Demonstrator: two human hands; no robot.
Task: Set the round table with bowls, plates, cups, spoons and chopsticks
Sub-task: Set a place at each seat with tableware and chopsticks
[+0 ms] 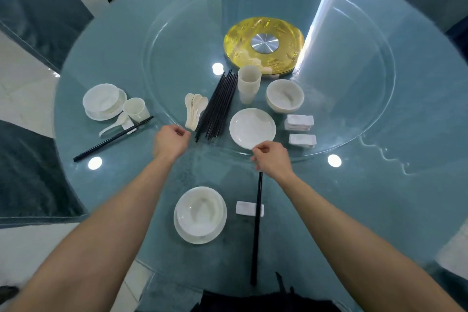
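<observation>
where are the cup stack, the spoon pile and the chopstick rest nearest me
cup stack (248, 91), head view, on its side wall
spoon pile (193, 113), head view, middle of the pile
chopstick rest (246, 208), head view, its bare left part

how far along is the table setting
Done: the left place has its bowl, cup, spoon and laid chopsticks. In hand: the near bowl sits on its plate, and the near chopsticks lie across a rest, the right hand at their top end, the left hand by the spare spoons. Left: the near place lacks cup and spoon; stacked cups, spare bowls and bundled chopsticks wait on the turntable.
</observation>
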